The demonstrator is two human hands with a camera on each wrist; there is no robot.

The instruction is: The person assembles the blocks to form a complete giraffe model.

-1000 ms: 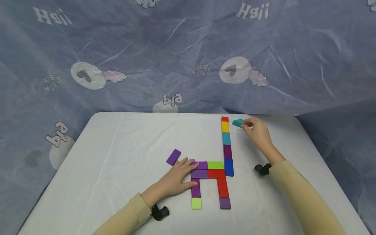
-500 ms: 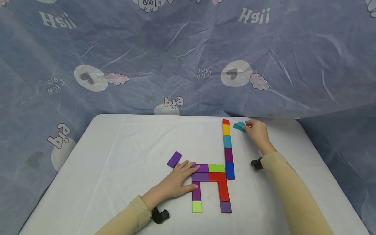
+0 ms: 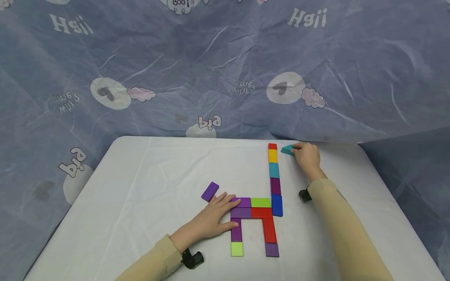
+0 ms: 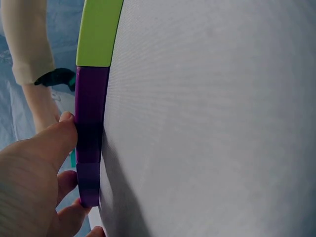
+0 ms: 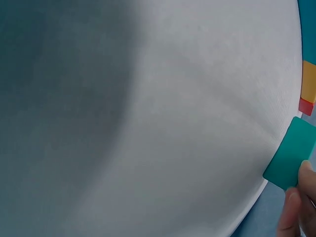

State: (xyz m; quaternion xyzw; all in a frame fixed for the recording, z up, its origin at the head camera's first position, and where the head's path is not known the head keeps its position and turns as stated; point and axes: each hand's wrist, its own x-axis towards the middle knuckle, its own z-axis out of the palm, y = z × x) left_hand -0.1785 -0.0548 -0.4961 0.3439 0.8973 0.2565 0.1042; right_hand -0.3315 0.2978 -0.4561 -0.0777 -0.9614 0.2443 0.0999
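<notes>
At the far right of the table, my right hand pinches a teal wedge-shaped block between thumb and fingers. In the right wrist view the block's flat rectangular face shows. Just left of it, a column of blocks runs toward me: red, yellow, light teal, dark purple and blue. My left hand rests with spread fingers on the left side of a block figure, touching its purple blocks. Its thumb lies at the upright purple block.
A loose purple block lies beyond the left fingertips. The figure also has green and red blocks and two legs ending in green and purple. A white-covered table meets a grey-blue patterned cloth behind.
My right wrist and forearm have swung left, while the fingers keep hold of the teal block near the column's top. The left hand stays in place. The head view has shifted slightly.
</notes>
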